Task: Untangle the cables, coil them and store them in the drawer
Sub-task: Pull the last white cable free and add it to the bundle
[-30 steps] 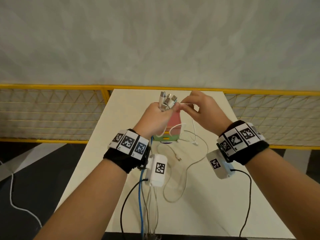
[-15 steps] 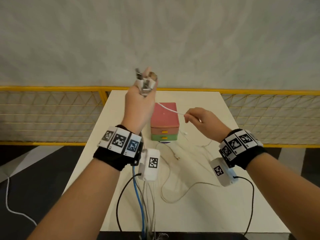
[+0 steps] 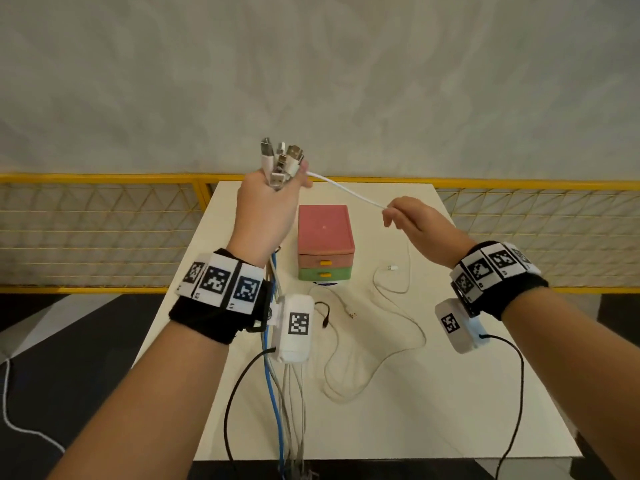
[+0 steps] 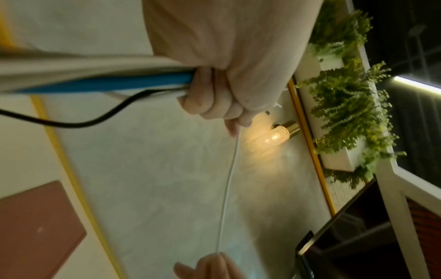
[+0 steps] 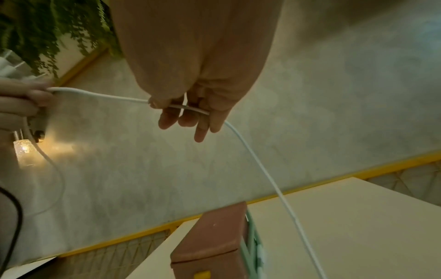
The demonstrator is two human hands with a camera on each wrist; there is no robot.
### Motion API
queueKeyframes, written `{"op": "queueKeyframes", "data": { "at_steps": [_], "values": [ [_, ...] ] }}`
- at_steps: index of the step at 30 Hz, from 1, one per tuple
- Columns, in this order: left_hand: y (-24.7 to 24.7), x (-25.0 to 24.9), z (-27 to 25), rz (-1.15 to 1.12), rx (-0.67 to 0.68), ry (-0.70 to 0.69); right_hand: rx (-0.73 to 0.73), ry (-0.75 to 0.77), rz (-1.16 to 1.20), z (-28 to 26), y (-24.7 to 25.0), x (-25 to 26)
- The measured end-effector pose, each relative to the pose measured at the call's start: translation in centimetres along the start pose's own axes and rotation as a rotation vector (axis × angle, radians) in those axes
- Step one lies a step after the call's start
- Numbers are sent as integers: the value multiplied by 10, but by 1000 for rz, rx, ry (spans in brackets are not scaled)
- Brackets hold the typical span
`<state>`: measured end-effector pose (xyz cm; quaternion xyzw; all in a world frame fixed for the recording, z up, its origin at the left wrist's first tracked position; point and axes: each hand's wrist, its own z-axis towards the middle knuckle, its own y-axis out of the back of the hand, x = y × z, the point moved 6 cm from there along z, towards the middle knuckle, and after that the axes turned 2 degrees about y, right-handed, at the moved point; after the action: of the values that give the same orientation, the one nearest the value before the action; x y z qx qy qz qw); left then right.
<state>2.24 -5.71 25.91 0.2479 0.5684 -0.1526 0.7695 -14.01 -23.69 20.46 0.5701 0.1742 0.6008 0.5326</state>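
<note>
Left hand [image 3: 266, 206] upper centre clenches cable bundle [image 3: 281, 160], plugs up. Right hand [image 3: 420, 227] centre-right pinches white cable [image 3: 346, 189] stretched between both, above drawer box [image 3: 325, 242].

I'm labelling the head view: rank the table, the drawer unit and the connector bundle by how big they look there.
1. table
2. drawer unit
3. connector bundle, gripped in the raised left hand; it is nearer the camera, so it looks bigger than it is.

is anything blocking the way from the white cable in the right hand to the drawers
Nothing visible lies in that path, but the drawers themselves are shut. The right hand pinches the white cable above the table, beside the drawer unit, whose pink drawer and green drawer are both closed.
</note>
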Motion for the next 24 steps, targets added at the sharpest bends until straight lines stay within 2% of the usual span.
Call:
{"op": "queueKeyframes", "data": {
  "at_steps": [2,4,6,8,10,12,14,16,18,21,24],
  "values": [
    [-3,-7,-6,45,25,-97,-6,26,-23,0,0,7],
    [-17,-13,-15,126,131,-170,-41,116,-31,5,5,30],
    [-36,-13,-22,270,269,-178,-84,244,-54,11,13,59],
    [-42,-14,-25,329,311,-164,-107,337,-93,15,23,79],
    [-33,-19,-24,224,272,-132,-117,335,-92,14,32,77],
    [-16,-26,-22,97,178,-127,-121,244,-66,8,38,63],
    [-1,-33,-20,68,97,-165,-102,159,-64,-2,38,53],
    [6,-36,-20,53,72,-182,-25,105,-23,-11,32,57],
    [12,-32,-18,-18,29,-141,79,65,87,-22,24,74],
    [20,-28,-21,-76,-7,-96,221,108,154,-41,14,114],
    [21,-25,-32,-38,57,-80,352,189,137,-61,3,152]
  ]
}}
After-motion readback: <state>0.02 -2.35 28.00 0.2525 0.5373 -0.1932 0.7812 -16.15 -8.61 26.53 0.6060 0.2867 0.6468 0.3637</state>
